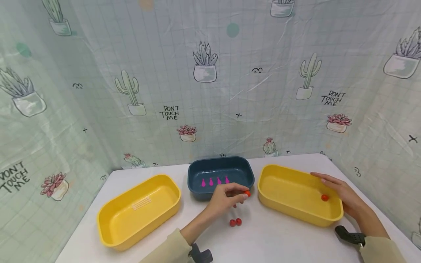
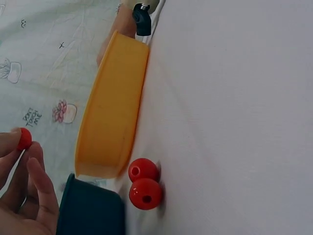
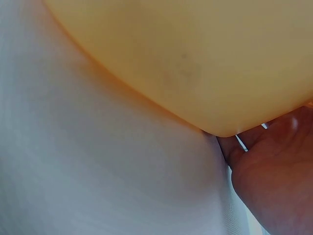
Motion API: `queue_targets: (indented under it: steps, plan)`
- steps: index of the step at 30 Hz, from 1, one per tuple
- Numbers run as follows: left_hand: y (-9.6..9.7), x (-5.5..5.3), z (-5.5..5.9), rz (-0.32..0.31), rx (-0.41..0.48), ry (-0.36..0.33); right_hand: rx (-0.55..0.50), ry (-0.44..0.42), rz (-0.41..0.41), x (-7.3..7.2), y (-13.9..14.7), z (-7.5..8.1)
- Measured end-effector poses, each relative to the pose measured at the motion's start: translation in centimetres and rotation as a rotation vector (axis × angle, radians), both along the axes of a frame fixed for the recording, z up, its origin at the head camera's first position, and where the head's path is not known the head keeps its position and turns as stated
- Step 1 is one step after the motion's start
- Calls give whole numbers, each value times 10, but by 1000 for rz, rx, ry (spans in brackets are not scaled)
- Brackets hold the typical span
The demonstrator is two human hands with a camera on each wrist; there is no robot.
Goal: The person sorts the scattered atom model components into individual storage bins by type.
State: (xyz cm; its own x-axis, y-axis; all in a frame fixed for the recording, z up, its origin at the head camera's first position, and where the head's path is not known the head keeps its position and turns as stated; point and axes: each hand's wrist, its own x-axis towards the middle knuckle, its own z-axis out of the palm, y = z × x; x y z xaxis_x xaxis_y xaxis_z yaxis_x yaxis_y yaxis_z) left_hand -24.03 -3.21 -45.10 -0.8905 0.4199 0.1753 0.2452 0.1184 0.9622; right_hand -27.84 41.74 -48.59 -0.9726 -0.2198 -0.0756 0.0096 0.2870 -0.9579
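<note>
My left hand (image 1: 223, 197) pinches a red bead (image 1: 247, 193) between thumb and fingertips, just in front of the dark blue bin (image 1: 197, 194). In the left wrist view, the held bead (image 2: 25, 139) shows at the left edge. Two more red beads (image 1: 235, 222), each with a hole, lie touching on the table below that hand. My right hand (image 1: 345, 193) holds the right end of the right yellow bin (image 1: 296, 215), its thumb over the rim and fingers along the outside. Inside this bin lies one red bead (image 1: 325, 197). The right wrist view shows its palm (image 3: 279, 181) beside the bin wall.
Several pink drop-shaped pieces (image 1: 211, 181) stand in a row in the blue bin. On the left, another yellow bin (image 1: 131, 235) contains several pale thin sticks (image 1: 141, 203). A patterned cloth (image 1: 210, 98) hangs behind the white table (image 1: 269, 241).
</note>
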Motion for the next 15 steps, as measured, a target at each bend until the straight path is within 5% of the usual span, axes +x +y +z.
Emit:
queue_targets:
  steps: [15]
  plan:
    - [48,-19,9,-40,32,3,18,3,-6,0,-1,-2]
